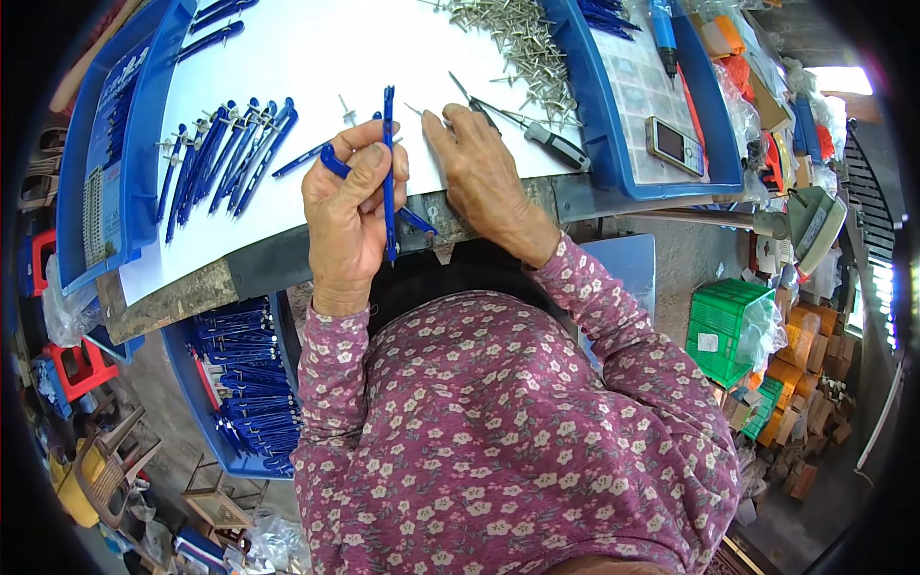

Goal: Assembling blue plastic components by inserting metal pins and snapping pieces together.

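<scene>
My left hand [350, 206] is closed around blue plastic pieces. One is a long narrow blue strip [389, 172] standing upright between thumb and fingers; another has a rounded, curved end [333, 161] sticking out to the left, and its lower end shows below the hand. To the right, my right hand [484, 168] has its fingers bent together above the table edge. A thin metal pin [413, 110] juts from its fingertips; the thumb is mostly hidden. Just beyond the left hand, a blue piece [299, 161] and a metal pin [347, 107] lie on the white sheet [287, 67].
Blue pieces fitted with pins [230, 149] lie in a row on the left. A metal pin pile [513, 43], tweezers-like tool [470, 96] and screwdriver [556, 146] are at right. Blue trays [144, 182] flank the sheet; one holds a phone [675, 146]. Below left, a bin [228, 458] holds blue pieces.
</scene>
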Tool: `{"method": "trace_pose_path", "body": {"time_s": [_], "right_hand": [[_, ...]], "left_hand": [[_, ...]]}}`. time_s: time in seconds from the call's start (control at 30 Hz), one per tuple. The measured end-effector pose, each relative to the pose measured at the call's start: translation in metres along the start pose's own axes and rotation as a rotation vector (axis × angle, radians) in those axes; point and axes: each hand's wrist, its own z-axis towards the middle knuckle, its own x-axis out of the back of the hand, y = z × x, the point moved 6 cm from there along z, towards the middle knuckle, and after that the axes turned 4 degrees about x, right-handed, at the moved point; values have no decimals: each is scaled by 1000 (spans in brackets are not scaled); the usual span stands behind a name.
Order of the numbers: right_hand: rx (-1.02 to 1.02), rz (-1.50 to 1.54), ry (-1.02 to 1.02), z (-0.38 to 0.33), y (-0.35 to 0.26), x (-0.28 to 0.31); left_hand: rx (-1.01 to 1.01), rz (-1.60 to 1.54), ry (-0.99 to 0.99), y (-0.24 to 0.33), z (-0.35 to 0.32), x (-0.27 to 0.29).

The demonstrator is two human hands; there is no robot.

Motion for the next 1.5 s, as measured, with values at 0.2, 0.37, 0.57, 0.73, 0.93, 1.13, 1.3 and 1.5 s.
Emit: {"method": "trace_pose_path", "body": {"time_s": [0.2,0.37,0.57,0.73,0.93,1.13,1.3,1.5], "right_hand": [[-10,191,95,1,-7,40],[97,1041,205,10,-55,125],[526,1513,122,0,-92,191],[558,1547,186,-2,-90,196],[628,1520,321,-2,-84,209],[644,1586,427,2,-76,215],[607,1665,482,3,-67,217],[595,1753,496,2,-61,217]], "left_hand": [[2,35,4,1,4,0],[7,41,16,-3,8,2],[31,84,11,-3,6,-5],[10,117,1,3,-2,-10],[47,129,23,-4,-5,-14],[57,169,-21,-4,-8,-18],[71,185,-80,-6,-5,-27],[119,164,-121,-5,-5,-38]]}}
